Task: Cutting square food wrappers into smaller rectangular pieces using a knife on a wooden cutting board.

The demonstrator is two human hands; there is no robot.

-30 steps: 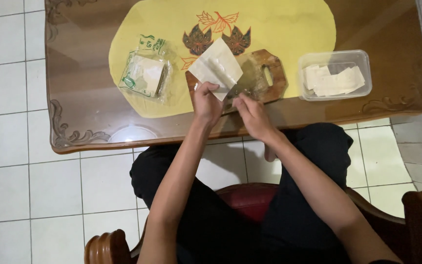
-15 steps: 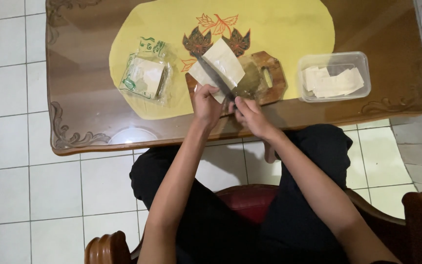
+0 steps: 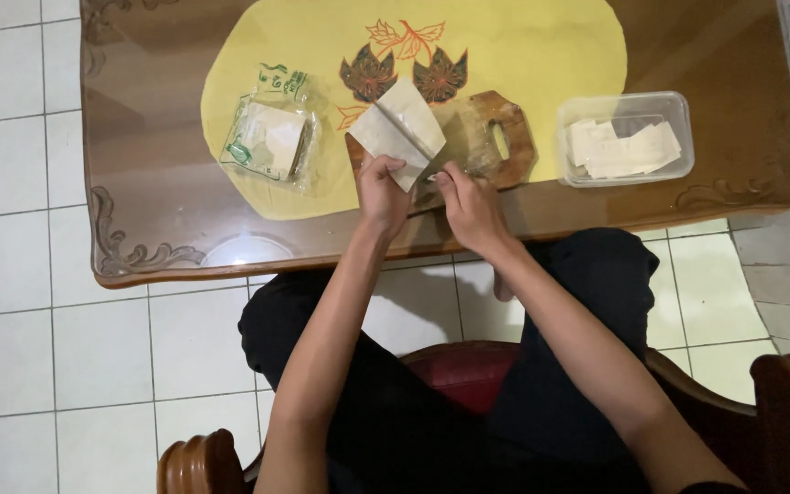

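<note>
Currently left hand (image 3: 381,194) fingers pinch the pale wrapper sheet (image 3: 400,131) over the cutting board (image 3: 482,137), sheet lying just beyond them; right hand (image 3: 468,206) fingers curled alongside, hold unclear.

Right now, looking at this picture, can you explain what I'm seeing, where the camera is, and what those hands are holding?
No machine here: the one view comes from a camera worn on a person's head, looking straight down at their own arms and lap as they sit in a chair at a wooden table. The left hand holds a pale square sheet, like a thin dough wrapper, over a wooden cutting board. The right hand rests at the board's near edge, close to the sheet; whether it grips anything is unclear. On the yellow mat lie a clear plastic packet of similar sheets to the left and a clear plastic tub holding more pale pieces to the right.
</note>
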